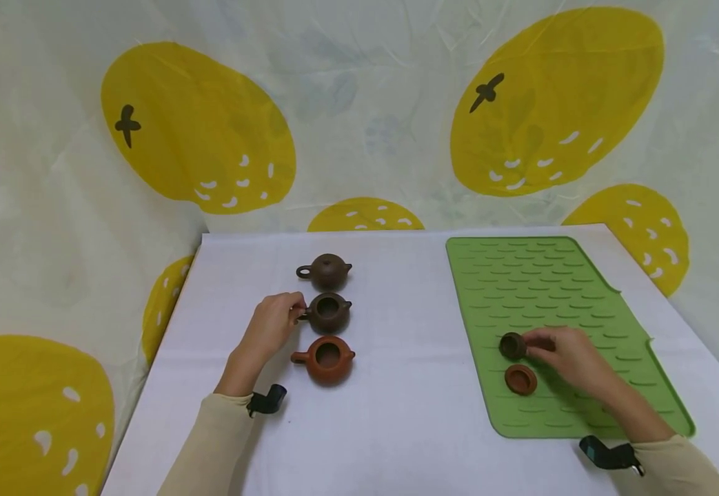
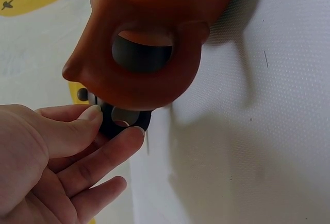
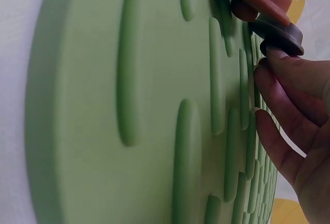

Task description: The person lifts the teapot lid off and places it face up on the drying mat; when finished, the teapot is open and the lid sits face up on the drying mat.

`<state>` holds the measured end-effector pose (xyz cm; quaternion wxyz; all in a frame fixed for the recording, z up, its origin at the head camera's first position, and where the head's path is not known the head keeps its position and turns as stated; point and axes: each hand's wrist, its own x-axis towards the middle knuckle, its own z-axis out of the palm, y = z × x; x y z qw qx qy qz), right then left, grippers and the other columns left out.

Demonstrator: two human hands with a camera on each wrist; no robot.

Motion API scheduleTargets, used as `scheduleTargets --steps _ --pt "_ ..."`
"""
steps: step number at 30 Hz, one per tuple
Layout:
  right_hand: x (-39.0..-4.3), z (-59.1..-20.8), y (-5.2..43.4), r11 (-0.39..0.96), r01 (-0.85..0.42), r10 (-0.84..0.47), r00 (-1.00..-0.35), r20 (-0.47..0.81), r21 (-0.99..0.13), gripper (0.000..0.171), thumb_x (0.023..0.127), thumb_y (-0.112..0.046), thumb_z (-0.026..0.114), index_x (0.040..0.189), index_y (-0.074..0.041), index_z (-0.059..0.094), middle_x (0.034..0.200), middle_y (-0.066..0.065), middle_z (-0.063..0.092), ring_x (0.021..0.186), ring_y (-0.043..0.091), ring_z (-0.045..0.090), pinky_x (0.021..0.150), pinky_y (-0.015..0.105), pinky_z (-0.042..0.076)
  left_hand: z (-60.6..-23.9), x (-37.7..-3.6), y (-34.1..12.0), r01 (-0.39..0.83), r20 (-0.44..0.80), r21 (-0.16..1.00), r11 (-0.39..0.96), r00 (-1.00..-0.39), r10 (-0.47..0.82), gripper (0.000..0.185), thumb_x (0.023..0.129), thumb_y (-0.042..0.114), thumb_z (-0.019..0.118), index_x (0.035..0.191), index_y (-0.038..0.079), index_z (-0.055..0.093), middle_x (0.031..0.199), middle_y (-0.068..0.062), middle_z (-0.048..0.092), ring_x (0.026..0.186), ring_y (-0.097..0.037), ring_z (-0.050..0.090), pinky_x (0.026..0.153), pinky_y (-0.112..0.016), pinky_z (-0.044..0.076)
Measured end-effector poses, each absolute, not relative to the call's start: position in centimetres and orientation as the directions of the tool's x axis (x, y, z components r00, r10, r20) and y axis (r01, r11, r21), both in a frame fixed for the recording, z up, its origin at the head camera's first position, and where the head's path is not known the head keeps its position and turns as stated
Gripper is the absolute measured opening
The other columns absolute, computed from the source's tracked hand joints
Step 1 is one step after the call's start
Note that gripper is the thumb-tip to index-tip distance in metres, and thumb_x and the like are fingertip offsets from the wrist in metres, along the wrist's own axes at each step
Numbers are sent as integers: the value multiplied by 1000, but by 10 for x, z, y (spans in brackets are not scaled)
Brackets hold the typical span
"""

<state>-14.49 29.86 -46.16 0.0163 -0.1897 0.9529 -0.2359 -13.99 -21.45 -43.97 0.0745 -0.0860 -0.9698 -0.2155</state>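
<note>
My left hand point(image 1: 272, 320) pinches the loop handle of a dark brown teapot point(image 1: 334, 322) that stands lidless in the middle of a row. In front of it is a reddish-brown teapot point(image 1: 331, 374), also lidless, its loop handle large in the left wrist view. Over on the green mat point(image 1: 539, 282), the thumb and fingers of my right hand point(image 1: 573, 355) pinch a small dark brown teapot lid point(image 1: 513, 347), hollow side up. A reddish-brown lid point(image 1: 521, 380) lies upside down just in front of it, resting on its knob in the right wrist view.
A third dark brown teapot point(image 1: 328, 271) with its lid on stands at the back of the row. All spouts point right. The white-covered table point(image 1: 402, 344) stretches between teapots and mat. A fabric backdrop point(image 1: 365, 124) with yellow fruit prints hangs behind.
</note>
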Motion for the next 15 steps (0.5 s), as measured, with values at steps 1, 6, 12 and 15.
scheduleTargets --steps 1,6,12,15 --pt "-145 -462 299 815 -358 -371 -927 64 -456 16 84 -5 79 100 -7 78 96 9 80 86 -1 68 72 26 58 -439 -140 -214 198 182 407 892 -974 133 9 92 1 70 87 9 70 86 -7 74 78 -23 65 75 -41 55" --pt "-146 -463 300 815 -352 -369 -928 57 -460 15 84 -4 78 99 -7 78 95 8 80 84 -9 63 71 24 57 -438 -139 -215 199 176 411 889 -975 137 10 93 1 69 87 9 70 86 -7 74 78 -23 65 75 -41 55" --pt "-146 -464 302 800 -358 -385 -922 46 -482 16 83 -3 79 99 -4 77 92 9 79 78 -7 64 68 23 57 -437 -140 -215 193 159 406 893 -977 139 9 93 2 69 88 10 69 86 -6 74 80 -23 65 76 -41 55" --pt "-147 -465 304 797 -374 -393 -917 64 -475 17 82 -2 79 99 -4 77 91 8 79 77 -8 63 68 23 57 -437 -140 -215 187 150 406 895 -979 137 9 93 2 69 88 10 70 87 -6 74 80 -22 65 76 -41 55"
